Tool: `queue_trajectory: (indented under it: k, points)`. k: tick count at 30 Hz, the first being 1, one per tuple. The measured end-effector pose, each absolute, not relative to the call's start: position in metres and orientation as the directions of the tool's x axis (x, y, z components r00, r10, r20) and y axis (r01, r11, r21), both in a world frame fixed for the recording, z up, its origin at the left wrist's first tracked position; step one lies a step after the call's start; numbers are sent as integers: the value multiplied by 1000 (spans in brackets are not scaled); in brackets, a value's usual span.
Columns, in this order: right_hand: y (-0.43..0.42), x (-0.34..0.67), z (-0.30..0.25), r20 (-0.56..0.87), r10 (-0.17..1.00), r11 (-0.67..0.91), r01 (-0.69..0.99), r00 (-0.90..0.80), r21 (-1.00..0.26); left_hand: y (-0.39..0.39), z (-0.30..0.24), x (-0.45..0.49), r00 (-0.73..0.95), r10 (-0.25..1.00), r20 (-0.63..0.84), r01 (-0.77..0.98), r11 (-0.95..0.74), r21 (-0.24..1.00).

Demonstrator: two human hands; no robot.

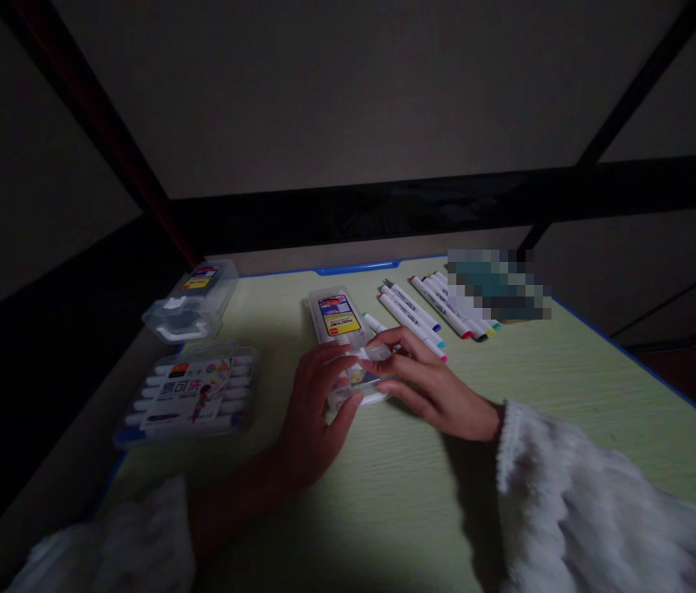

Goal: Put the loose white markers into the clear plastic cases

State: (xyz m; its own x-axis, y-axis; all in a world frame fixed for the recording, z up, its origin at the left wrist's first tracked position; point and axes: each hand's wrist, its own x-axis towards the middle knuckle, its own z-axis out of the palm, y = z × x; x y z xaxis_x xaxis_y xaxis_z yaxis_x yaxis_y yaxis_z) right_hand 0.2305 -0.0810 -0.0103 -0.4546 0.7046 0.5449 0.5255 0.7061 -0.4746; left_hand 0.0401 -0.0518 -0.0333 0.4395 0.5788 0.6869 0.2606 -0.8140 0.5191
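Note:
A clear plastic marker case (338, 315) with a blue, red and yellow label lies in the middle of the table. Around the left side of its near end curl the fingers of my left hand (314, 403), the thumb on the front edge. My right hand (437, 385) grips the same end from the right, fingers bent over it. What lies inside the case under my fingers is partly hidden. Just beyond my right hand, several white markers (413, 306) with coloured ends lie loose, and another group of markers (443, 306) rests farther right.
On the left is a flat clear case of markers (190, 395) with a printed front. Behind it stands another clear plastic case (193, 298). A pixelated patch covers something at the far right. The pale green table (570, 412) has a blue edge; a wall rises behind.

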Motion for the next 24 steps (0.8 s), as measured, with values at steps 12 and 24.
queue_trajectory:
  k: [12,24]
  points:
    - [-78,232,-15,553,688,713,580,-470,-394,-49,-34,40,426,550,718,218,-833,508]
    - [-79,231,-14,567,692,715,531,-447,-454,-50,-33,38,436,561,703,223,-825,520]
